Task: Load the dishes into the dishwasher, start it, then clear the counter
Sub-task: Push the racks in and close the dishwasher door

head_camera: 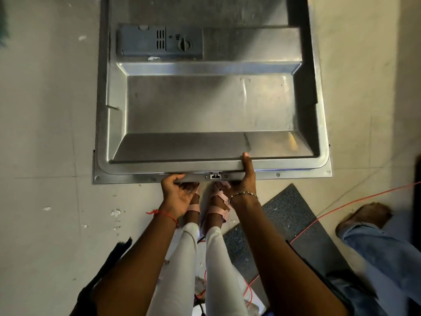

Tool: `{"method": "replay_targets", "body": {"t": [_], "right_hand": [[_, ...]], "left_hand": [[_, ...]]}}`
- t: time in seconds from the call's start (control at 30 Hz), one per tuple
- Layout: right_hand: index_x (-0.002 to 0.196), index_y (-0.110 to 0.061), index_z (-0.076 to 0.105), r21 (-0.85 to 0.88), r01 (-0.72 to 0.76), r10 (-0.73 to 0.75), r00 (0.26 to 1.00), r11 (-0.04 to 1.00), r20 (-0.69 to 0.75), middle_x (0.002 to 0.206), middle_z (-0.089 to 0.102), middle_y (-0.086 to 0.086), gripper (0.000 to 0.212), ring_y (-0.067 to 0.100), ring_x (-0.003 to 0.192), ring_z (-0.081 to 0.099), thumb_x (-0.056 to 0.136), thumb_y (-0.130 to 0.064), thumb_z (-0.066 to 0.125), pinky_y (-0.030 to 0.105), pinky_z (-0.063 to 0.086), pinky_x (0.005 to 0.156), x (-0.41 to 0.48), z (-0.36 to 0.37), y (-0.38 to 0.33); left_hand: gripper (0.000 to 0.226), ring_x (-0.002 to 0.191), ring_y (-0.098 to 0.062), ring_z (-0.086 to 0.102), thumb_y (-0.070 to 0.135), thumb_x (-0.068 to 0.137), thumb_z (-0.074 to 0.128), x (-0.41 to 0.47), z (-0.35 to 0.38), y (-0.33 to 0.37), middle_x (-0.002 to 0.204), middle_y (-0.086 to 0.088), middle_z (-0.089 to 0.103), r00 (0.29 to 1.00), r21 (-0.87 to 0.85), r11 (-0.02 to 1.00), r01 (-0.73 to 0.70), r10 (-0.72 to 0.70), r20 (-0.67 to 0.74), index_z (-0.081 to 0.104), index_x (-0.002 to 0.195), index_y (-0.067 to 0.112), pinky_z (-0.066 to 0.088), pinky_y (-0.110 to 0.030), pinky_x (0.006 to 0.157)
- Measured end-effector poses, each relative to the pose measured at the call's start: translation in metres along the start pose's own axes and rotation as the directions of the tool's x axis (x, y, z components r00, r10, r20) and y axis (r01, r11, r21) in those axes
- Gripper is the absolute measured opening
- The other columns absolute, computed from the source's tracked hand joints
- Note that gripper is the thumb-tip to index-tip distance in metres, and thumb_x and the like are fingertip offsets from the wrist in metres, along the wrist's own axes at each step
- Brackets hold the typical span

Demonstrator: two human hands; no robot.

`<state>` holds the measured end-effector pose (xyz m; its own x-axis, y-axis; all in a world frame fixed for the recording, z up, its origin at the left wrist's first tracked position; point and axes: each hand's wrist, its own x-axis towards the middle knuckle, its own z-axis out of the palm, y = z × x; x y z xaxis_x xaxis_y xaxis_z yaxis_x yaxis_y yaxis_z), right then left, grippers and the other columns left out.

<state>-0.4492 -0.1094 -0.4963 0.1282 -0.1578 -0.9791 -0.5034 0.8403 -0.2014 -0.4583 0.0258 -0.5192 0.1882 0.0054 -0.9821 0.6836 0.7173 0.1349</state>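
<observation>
Stainless-steel dishwasher door (205, 106) lies open; left grip (176, 195) and right grip (245, 181) curl round its near edge. Probably closing: lift evenly.

Open dishwasher door (205, 106) seen from above, left hand (176, 193) and right hand (245, 179) gripping its near edge either side of the latch (215, 176), detergent dispenser (159, 41) far left, dark mat (284, 215) lower right.

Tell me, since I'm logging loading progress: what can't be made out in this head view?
All head view.
- Racks and dishes: the top edge cuts off everything beyond the dishwasher door.
- Fingertips of the left hand and right hand: hidden under the door's front edge.
- Controls: hidden, only the door's inner face shows.
- Second person at right: blurred, cut off by the frame edge.
</observation>
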Motion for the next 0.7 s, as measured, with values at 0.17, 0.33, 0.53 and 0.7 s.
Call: {"method": "replay_targets", "body": {"t": [0.17, 0.33, 0.53, 0.7], "right_hand": [[0.116, -0.010, 0.059, 0.036, -0.021, 0.020, 0.999, 0.999, 0.043, 0.115, 0.063, 0.015, 0.062, 0.030, 0.103, 0.058, 0.067, -0.045, 0.072, 0.043, 0.044, 0.100, -0.084, 0.019, -0.034], [0.100, -0.006, 0.058, 0.032, -0.037, 0.035, 0.996, 0.999, 0.076, 0.100, 0.060, 0.013, 0.034, 0.026, 0.093, 0.056, 0.077, -0.030, 0.068, 0.045, 0.038, 0.104, -0.172, 0.038, -0.076], [0.081, -0.002, 0.052, -0.028, 0.026, -0.020, 0.982, 0.999, 0.186, 0.087, 0.053, 0.014, 0.006, 0.023, 0.107, 0.054, 0.083, 0.004, 0.052, 0.036, 0.042, 0.086, -0.248, 0.076, -0.132], [0.078, 0.004, 0.053, -0.108, 0.278, -0.247, 0.940, 0.955, 0.236, 0.084, 0.060, 0.013, 0.015, 0.025, 0.072, 0.061, 0.091, -0.004, 0.052, 0.032, 0.052, 0.072, -0.294, 0.136, -0.186]], "left_hand": [[0.022, 0.092, -0.031, 0.055, 0.023, 0.089, 0.040, -0.088, 0.033, 0.013, 0.106, -0.018, 0.055, 0.982, 0.061, 0.984, -0.165, 0.170, -0.086, 0.056, 0.093, 0.009, 0.043, -0.046, 0.099], [0.026, 0.070, -0.023, 0.053, 0.035, 0.092, 0.047, -0.176, 0.078, 0.036, 0.078, -0.011, 0.057, 0.936, 0.043, 0.951, -0.307, 0.309, -0.169, 0.055, 0.079, 0.014, 0.044, -0.032, 0.064], [0.021, 0.059, -0.020, 0.066, 0.024, 0.089, 0.058, -0.260, 0.120, 0.086, 0.072, -0.013, 0.065, 0.803, 0.079, 0.807, -0.586, 0.591, -0.082, 0.058, 0.076, 0.008, 0.054, -0.031, 0.058], [0.026, 0.051, -0.025, 0.067, 0.005, 0.086, 0.062, -0.298, 0.172, 0.152, 0.048, -0.008, 0.062, 0.630, 0.060, 0.627, -0.777, 0.771, 0.092, 0.049, 0.063, -0.001, 0.056, -0.027, 0.051]]}}
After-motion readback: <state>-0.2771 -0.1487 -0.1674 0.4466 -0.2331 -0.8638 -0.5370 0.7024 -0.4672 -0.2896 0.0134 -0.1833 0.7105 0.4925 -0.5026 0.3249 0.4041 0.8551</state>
